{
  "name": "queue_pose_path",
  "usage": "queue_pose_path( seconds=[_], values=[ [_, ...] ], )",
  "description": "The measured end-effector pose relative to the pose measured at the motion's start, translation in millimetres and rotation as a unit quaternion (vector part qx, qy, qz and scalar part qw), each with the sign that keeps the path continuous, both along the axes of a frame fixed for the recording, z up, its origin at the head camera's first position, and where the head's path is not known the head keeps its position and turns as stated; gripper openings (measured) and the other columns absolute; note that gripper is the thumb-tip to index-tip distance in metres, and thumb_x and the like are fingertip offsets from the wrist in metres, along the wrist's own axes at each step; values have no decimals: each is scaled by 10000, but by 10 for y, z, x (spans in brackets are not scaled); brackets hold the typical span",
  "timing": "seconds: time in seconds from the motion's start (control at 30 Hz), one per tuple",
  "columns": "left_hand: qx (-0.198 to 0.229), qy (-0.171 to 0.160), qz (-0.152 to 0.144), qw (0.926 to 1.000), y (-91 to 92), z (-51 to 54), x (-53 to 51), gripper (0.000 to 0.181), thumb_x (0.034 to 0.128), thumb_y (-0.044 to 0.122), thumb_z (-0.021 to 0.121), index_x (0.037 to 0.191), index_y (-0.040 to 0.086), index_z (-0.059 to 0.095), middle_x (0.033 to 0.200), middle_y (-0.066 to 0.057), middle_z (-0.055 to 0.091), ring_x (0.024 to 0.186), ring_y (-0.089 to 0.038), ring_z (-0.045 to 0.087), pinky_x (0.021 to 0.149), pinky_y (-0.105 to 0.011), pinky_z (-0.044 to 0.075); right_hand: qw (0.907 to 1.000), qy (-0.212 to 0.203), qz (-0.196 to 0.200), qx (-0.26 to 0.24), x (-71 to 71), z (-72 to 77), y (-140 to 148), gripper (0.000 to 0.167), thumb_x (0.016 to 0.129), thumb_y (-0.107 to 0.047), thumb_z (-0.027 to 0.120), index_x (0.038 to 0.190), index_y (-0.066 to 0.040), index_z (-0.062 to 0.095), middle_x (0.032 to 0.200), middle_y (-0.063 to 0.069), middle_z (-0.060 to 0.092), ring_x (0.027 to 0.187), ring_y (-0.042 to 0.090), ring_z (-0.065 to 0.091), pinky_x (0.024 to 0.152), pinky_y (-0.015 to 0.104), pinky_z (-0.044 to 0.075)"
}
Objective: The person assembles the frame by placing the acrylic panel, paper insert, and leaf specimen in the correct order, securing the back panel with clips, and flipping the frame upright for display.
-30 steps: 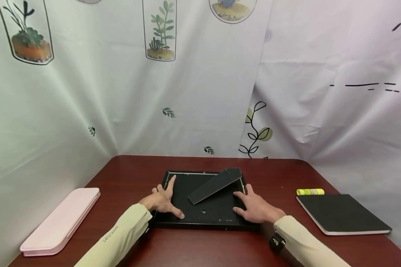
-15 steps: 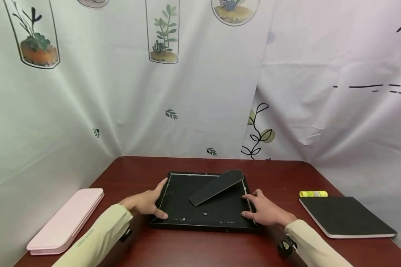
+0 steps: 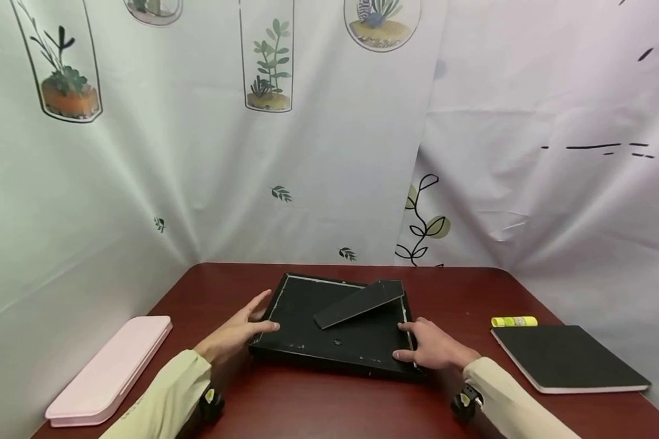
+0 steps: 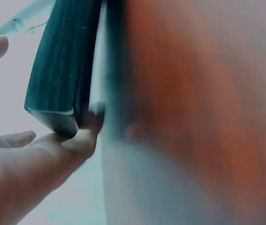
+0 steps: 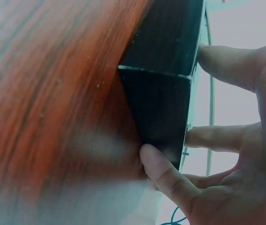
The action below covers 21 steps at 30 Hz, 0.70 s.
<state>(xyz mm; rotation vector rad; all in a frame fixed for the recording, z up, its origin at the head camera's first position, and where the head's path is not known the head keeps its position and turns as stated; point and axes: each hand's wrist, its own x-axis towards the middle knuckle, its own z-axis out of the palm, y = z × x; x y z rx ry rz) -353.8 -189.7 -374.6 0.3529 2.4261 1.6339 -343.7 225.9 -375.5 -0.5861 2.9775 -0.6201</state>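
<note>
A black picture frame [image 3: 303,329] lies face down on the dark red table, its fold-out stand [image 3: 360,303] slanting up from the back. My left hand [image 3: 230,334] grips the left edge, with the thumb over the back. That side is tilted up; in the left wrist view a gap shows between the frame [image 4: 62,61] and the table, with fingers reaching beneath. At the right edge, my right hand [image 3: 438,346] holds the frame. In the right wrist view its fingers are on the side and back of the frame [image 5: 158,108], whose lower edge touches the table.
On the left of the table [image 3: 329,399] lies a pink case [image 3: 112,369]. A black notebook [image 3: 568,358] lies on the right, with a yellow glue stick [image 3: 514,321] behind it. A printed curtain [image 3: 329,152] hangs around the table.
My left hand has shifted from the frame's back to its left edge and raised that side. The frame now sits slightly turned. My right hand has slid outward to the right edge.
</note>
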Motion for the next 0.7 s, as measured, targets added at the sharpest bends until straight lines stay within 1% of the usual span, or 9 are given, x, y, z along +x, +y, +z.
queue_pose_path(
  seconds=[0.07,0.17,0.27,0.33,0.37,0.43,0.53,0.6,0.7],
  values=[
    [26,115,13,9999,-24,30,-7,846,915,219,718,1606,210,228,1651,-203,225,1519,-440,217,1144,-651,291,10000,-30,28,-19,-3,-7,-11,715,843,-392,787,1376,35,574,1206,189,615,1039,255,547,899,476,482],
    [30,326,60,9994,-59,83,-9,745,913,183,720,1560,154,352,1609,-197,310,1481,-406,298,1084,-504,407,9998,-75,98,-132,1,-26,-41,715,864,-384,770,1402,32,549,1210,196,606,1027,248,538,880,470,478],
    [7,503,116,9987,-107,155,-8,717,916,197,721,1545,152,380,1573,-221,350,1404,-399,404,964,-362,481,9993,-168,203,-248,18,-43,-97,738,892,-409,737,1451,11,502,1229,207,582,986,224,519,833,443,462],
    [-68,614,166,9980,-148,215,-11,730,912,217,729,1549,172,375,1573,-228,347,1396,-402,410,924,-340,499,9987,-276,306,-304,41,-52,-142,763,909,-434,712,1484,0,461,1222,209,565,929,210,506,795,421,438],
    [-148,688,173,9974,-172,251,-13,736,909,228,732,1550,178,373,1578,-228,339,1404,-414,398,928,-358,503,9984,-324,347,-296,58,-59,-164,776,916,-452,698,1498,-6,443,1212,206,558,898,199,498,779,408,426],
    [-343,860,163,9956,-220,337,-15,743,903,243,739,1549,185,375,1602,-215,312,1453,-434,323,995,-439,480,9977,-430,425,-299,95,-67,-203,797,928,-474,677,1520,-13,408,1148,176,551,828,179,481,749,384,403],
    [-502,1081,109,9928,-271,503,-8,746,892,235,746,1544,179,386,1633,-188,276,1504,-456,219,1084,-619,383,9966,-536,524,-335,146,-62,-253,814,938,-491,657,1542,-26,370,1031,109,521,761,160,461,734,359,385],
    [-575,1231,125,9906,-275,633,-3,746,886,224,748,1540,176,392,1642,-188,254,1519,-458,175,1100,-689,317,9956,-602,603,-400,165,-52,-286,824,946,-496,644,1558,-38,337,979,90,495,744,166,463,745,364,386],
    [-583,1388,228,9883,-204,817,-13,733,874,214,757,1523,193,416,1644,-184,249,1524,-442,176,1105,-707,295,9943,-708,633,-475,181,-47,-337,845,952,-508,630,1584,-67,284,1083,125,518,846,165,509,811,404,423]
  ],
)
